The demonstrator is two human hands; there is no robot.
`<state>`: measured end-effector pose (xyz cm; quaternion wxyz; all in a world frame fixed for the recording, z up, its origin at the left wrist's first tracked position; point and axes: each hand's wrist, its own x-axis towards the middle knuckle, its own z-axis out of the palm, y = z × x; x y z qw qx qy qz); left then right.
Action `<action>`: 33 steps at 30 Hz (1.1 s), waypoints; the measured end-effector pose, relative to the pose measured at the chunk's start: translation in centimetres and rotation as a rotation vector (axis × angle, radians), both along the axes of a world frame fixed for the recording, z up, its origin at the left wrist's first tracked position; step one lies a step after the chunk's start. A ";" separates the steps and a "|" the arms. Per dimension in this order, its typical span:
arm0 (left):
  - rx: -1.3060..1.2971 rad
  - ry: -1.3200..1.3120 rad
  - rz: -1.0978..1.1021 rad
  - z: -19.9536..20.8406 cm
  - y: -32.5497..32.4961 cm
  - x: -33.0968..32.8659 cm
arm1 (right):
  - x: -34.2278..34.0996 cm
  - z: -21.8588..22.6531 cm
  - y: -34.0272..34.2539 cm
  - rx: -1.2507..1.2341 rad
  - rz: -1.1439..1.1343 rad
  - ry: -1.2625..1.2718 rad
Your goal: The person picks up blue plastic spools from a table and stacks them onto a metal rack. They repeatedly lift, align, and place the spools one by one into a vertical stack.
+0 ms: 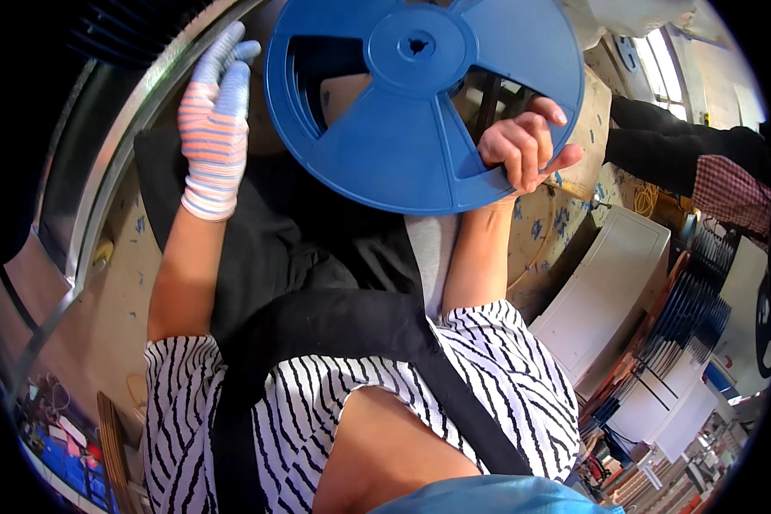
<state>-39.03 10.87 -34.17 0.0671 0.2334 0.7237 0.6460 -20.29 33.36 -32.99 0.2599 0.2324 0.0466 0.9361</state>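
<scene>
A large blue plastic reel point(385, 141) with a round hub and wide window cutouts hangs in front of me at the top of the view. My right hand point(522, 150), bare, grips its lower right rim, the fingers curled through a cutout and the thumb outside. On my left hand point(216, 128) is a striped knit glove in orange, white and blue. Its fingers stretch upward, apart from the reel, and it holds nothing. Beside it runs the metal edge of a machine frame point(103, 180). Whatever lies behind the reel is mostly hidden.
A long white box point(608, 291) stands on the right, with a row of dark blue reels point(690, 317) beyond it. Another person in dark clothing point(668, 141) is at the upper right. Blue scraps point(561, 221) litter the floor. A blue bin point(64, 463) sits at lower left.
</scene>
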 end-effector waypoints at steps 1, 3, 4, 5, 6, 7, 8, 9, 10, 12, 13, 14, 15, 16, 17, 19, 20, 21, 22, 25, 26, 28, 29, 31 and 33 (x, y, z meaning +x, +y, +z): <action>0.042 0.002 0.004 -0.4 -0.6 -0.6 | -0.2 0.3 -0.2 -0.005 0.012 0.002; 0.122 -0.039 0.006 -1.1 -1.4 -1.3 | 0.2 -0.3 0.1 0.025 0.050 0.012; 0.142 -0.049 0.019 -0.9 -1.4 -1.5 | 0.2 -0.3 -0.1 0.016 0.040 0.010; 0.138 -0.137 0.112 0.8 -0.6 -0.5 | 0.4 -0.5 -0.1 0.026 0.034 0.011; 0.129 -0.216 0.212 2.5 -0.1 0.6 | 0.4 -0.5 -0.1 0.032 0.036 0.021; 0.143 -0.158 0.133 1.9 -0.6 0.1 | 0.4 -0.3 -0.2 0.046 0.044 0.028; 0.161 -0.098 0.050 0.4 -1.2 -0.7 | 0.4 -0.2 -0.2 0.066 0.051 0.037; 0.180 -0.037 -0.033 -0.9 -1.7 -1.2 | 0.4 -0.2 -0.2 0.086 0.056 0.048; 0.084 0.003 -0.039 -0.3 -1.6 -0.1 | 0.3 -0.1 -0.2 0.119 0.056 0.042; 0.008 -0.071 -0.104 0.8 -0.4 1.6 | 0.0 0.1 -0.2 0.193 0.062 0.050; -0.012 -0.024 -0.133 0.6 0.6 2.6 | 0.2 0.2 -0.1 0.238 0.070 0.056; -0.008 -0.089 -0.182 0.4 1.3 3.9 | 0.2 0.0 -0.2 0.261 0.066 0.046; -0.134 0.052 -0.191 -0.2 1.9 4.5 | 0.2 0.1 -0.3 0.278 0.073 0.038; -0.265 0.196 -0.193 -0.5 2.4 5.0 | 0.0 0.1 -0.4 0.291 0.081 0.033; -0.272 0.181 -0.209 -0.4 3.2 5.8 | -0.1 0.0 -0.6 0.299 0.109 0.038; -0.430 0.204 -0.208 -0.1 4.7 7.2 | -0.4 0.4 -1.2 0.376 0.116 -0.031; -0.482 0.062 -0.216 0.3 5.1 7.6 | -0.4 0.4 -1.7 0.410 0.114 -0.068; -0.480 0.002 -0.218 0.3 5.7 7.6 | -0.3 0.5 -2.3 0.480 0.085 -0.149; -0.481 -0.058 -0.216 0.0 6.0 7.6 | 0.1 0.6 -3.2 0.534 0.040 -0.258; 0.151 -0.507 -0.253 -2.3 5.8 7.1 | -0.7 3.2 -5.1 0.951 0.065 -0.593; 0.283 -0.633 -0.285 -0.7 5.4 6.7 | -0.6 4.8 -5.4 0.962 0.091 -0.749; 0.361 -0.808 -0.272 -0.8 3.6 5.6 | -0.7 6.4 -3.8 1.106 0.010 -0.860; 0.484 -0.966 -0.314 0.3 2.5 5.2 | -0.5 7.2 -2.9 1.097 -0.059 -0.986; 0.733 -1.293 -0.435 1.0 0.4 3.7 | -1.3 8.1 -1.8 1.027 -0.236 -1.062; 0.876 -1.351 -0.651 0.4 -0.8 2.8 | -1.8 8.0 -0.9 1.021 -0.231 -1.096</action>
